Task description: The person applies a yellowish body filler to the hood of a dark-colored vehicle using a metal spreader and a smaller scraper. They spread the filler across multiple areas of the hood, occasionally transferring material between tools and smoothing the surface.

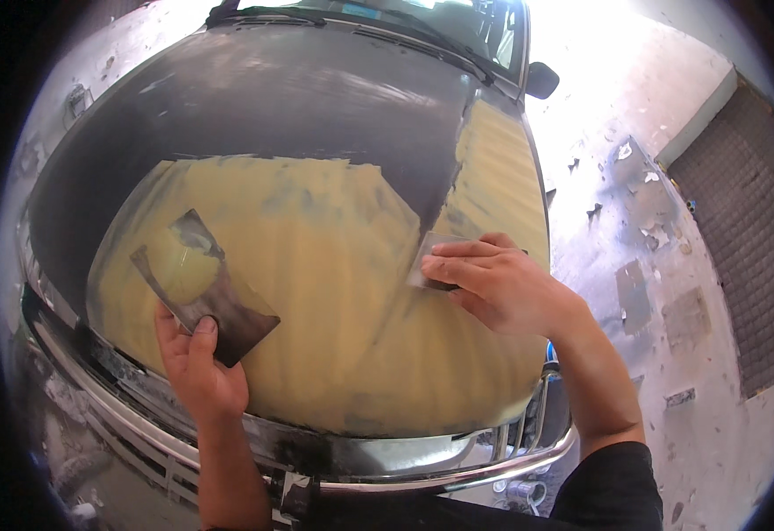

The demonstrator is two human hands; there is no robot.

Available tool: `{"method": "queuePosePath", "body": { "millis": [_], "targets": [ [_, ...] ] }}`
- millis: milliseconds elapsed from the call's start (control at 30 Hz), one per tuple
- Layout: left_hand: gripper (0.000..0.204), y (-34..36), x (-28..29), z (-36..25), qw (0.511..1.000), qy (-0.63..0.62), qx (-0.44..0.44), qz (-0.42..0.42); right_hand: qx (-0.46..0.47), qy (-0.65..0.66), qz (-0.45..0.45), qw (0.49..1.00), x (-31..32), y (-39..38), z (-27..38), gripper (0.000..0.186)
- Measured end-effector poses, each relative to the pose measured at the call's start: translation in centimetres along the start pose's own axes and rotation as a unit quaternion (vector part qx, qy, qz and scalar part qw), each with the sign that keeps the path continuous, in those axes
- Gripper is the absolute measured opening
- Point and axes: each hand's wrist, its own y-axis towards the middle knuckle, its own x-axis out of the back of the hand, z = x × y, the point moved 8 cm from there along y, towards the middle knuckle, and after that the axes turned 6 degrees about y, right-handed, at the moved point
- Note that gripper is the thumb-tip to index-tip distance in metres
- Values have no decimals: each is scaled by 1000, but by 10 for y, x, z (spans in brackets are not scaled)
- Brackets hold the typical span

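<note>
A dark car hood carries broad patches of pale yellow filler over its front and right side. My left hand grips a dark, flat plate with a blob of lighter yellow paste on it, held over the left part of the filler. My right hand has its fingers closed on a small, light rectangular spreader, which rests against the hood at the seam between the two yellow areas. Whether its edge touches the surface is hard to tell.
Behind the hood are the windscreen and a side mirror. A chrome bumper bar runs below the hood's front edge. To the right lie a spattered pale floor with flattened scraps and a dark quilted panel.
</note>
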Motion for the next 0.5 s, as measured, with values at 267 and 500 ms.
{"method": "queuePosePath", "body": {
  "millis": [267,500],
  "targets": [
    [55,-1,-1,-1,1000,3,12,-10,-1,-22,17,1000,-5,-1,4,41],
    [56,-1,0,2,1000,17,20,-16,-1,-10,4,1000,-12,-2,10,47]
  ]
}}
